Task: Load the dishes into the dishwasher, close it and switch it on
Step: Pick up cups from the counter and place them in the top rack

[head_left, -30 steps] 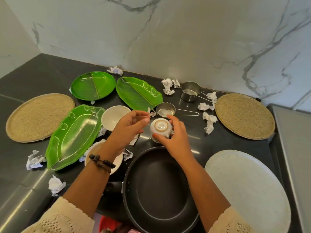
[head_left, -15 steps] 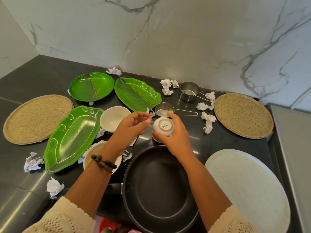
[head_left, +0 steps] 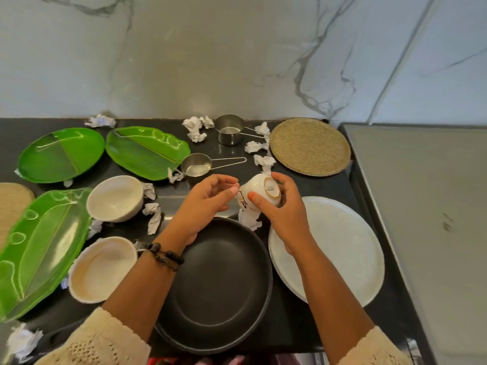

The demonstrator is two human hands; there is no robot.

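Cup: our right hand grips it upturned; left hand loosely curled, empty.
Progress: dishes remain on worktop, 9 to 3 o'clock; dishwasher unseen.

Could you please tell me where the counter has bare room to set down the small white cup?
Barest: the dark strip between the steel measuring cup, the woven mat and the white plate. Also bare: the grey surface on the right. The left is crowded with green plates, bowls and crumpled paper.

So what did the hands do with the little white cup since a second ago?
The right hand has tipped the little white cup over to one side, so its printed bottom faces us now. The left hand has stayed beside it, fingertips near its side. The black pan, bowls and green plates have not moved.
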